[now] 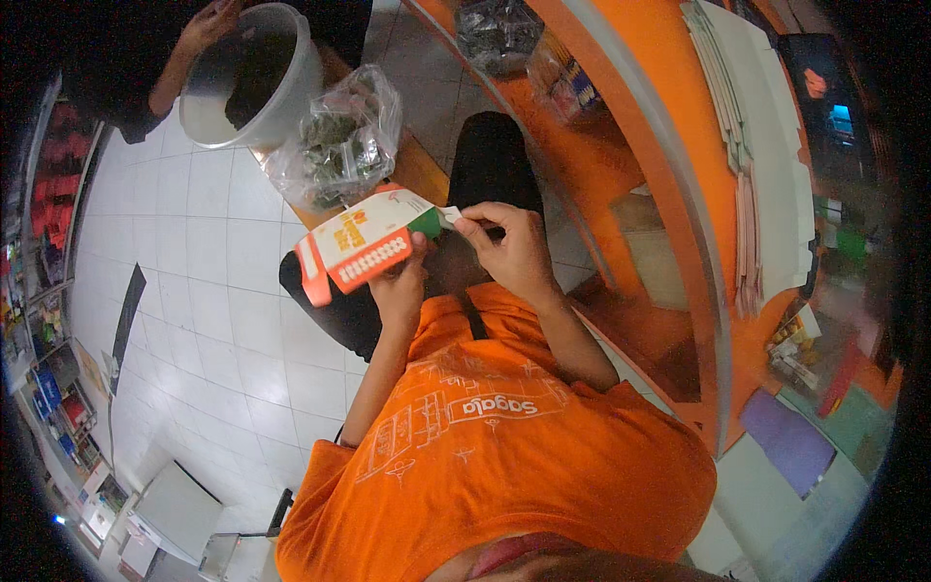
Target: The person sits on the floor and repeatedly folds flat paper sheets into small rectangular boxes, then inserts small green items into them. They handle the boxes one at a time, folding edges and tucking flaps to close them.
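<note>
A small cardboard box (pixel 373 238), white and orange with a green part near one end, is held tilted above my lap. My left hand (pixel 400 291) grips it from below, fingers wrapped round its lower side. At the box's right end, my right hand (pixel 509 247) pinches a small white end flap (pixel 450 215) between thumb and fingers. What is inside the box cannot be seen. Just beyond it, a clear plastic bag (pixel 373 107) with dark green contents lies on a wooden surface (pixel 423 175).
A translucent white bucket (pixel 303 82) with dark contents stands behind the bag, near another person's hand (pixel 204 27). To my right curves an orange counter (pixel 669 97) with open shelves holding packages. White floor tiles (pixel 228 301) spread out at left.
</note>
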A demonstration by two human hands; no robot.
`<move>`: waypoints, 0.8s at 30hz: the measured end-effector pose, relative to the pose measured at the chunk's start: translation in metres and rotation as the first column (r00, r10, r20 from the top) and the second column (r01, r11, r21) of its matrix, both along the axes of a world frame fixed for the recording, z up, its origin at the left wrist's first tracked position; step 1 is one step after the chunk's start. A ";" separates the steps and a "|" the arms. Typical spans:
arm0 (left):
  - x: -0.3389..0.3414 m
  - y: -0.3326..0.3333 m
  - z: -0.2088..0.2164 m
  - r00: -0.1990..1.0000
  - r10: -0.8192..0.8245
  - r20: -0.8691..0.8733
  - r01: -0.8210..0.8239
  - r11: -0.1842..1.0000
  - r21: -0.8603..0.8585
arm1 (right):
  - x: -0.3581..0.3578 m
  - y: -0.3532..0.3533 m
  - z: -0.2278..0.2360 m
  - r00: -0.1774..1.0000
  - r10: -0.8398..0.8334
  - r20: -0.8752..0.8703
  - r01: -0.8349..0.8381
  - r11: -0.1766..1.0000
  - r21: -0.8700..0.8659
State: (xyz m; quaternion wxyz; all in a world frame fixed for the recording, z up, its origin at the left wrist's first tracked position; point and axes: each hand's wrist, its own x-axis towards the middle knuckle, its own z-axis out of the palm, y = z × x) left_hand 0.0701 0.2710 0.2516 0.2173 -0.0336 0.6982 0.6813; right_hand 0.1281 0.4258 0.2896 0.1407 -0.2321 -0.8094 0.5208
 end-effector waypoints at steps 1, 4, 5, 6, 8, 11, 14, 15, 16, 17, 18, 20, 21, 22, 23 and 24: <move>0.003 -0.003 -0.006 0.999 -0.014 -0.043 0.012 0.999 -0.037 | 0.002 -0.002 -0.004 1.000 -0.007 0.002 0.007 1.000 -0.014; 0.007 -0.014 -0.042 0.948 -0.206 -0.241 0.154 0.964 -0.218 | 0.003 -0.009 -0.004 0.999 0.019 -0.026 -0.018 0.999 0.028; 0.009 -0.014 -0.043 0.960 -0.193 -0.201 0.144 0.961 -0.234 | 0.003 -0.011 -0.001 0.998 0.040 -0.039 -0.038 0.998 0.053; 0.010 -0.013 -0.042 0.971 -0.178 -0.161 0.134 0.959 -0.251 | 0.004 -0.012 0.000 0.999 0.038 -0.036 -0.036 0.998 0.051; 0.008 -0.012 -0.039 0.982 -0.157 -0.106 0.132 0.969 -0.209 | 0.004 -0.013 0.003 0.999 0.032 -0.032 -0.030 0.998 0.048; 0.004 -0.014 -0.038 0.980 -0.182 -0.084 0.169 0.976 -0.138 | 0.003 -0.016 0.005 0.999 0.032 -0.029 -0.030 0.997 0.072; 0.002 -0.018 -0.038 0.950 -0.266 -0.163 0.226 0.947 -0.229 | 0.002 -0.021 0.003 1.000 0.019 -0.024 -0.016 0.994 0.110; 0.002 -0.018 -0.040 0.935 -0.274 -0.226 0.222 0.947 -0.231 | 0.002 -0.023 0.004 1.000 0.012 -0.013 -0.010 0.995 0.103; 0.003 -0.018 -0.039 0.938 -0.260 -0.230 0.213 0.955 -0.208 | 0.002 -0.025 0.005 1.000 0.005 -0.004 -0.005 0.995 0.096; 0.003 -0.017 -0.037 0.941 -0.245 -0.231 0.206 0.961 -0.183 | 0.002 -0.026 0.005 1.000 -0.002 0.005 0.001 0.996 0.089; 0.004 -0.017 -0.033 0.962 -0.212 -0.170 0.190 0.972 -0.135 | 0.003 -0.028 0.005 1.000 0.003 0.001 -0.003 0.996 0.087; 0.009 -0.012 -0.032 0.990 -0.126 -0.068 0.125 0.992 -0.021 | 0.004 -0.030 0.004 1.000 0.011 -0.010 -0.010 0.996 0.084; 0.008 -0.014 -0.029 0.971 -0.195 -0.136 0.180 0.977 -0.119 | 0.004 -0.030 0.004 1.000 0.016 -0.007 -0.016 0.996 0.087; 0.003 -0.016 -0.027 0.942 -0.273 -0.197 0.230 0.949 -0.216 | 0.003 -0.029 0.003 1.000 0.017 -0.004 -0.017 0.996 0.092; -0.002 -0.019 -0.026 0.901 -0.355 -0.248 0.272 0.910 -0.314 | 0.002 -0.028 0.001 1.000 0.015 -0.001 -0.015 0.995 0.098; -0.004 -0.025 -0.031 0.834 -0.432 -0.343 0.275 0.865 -0.419 | 0.001 -0.029 0.000 1.000 0.017 -0.002 -0.017 0.998 0.067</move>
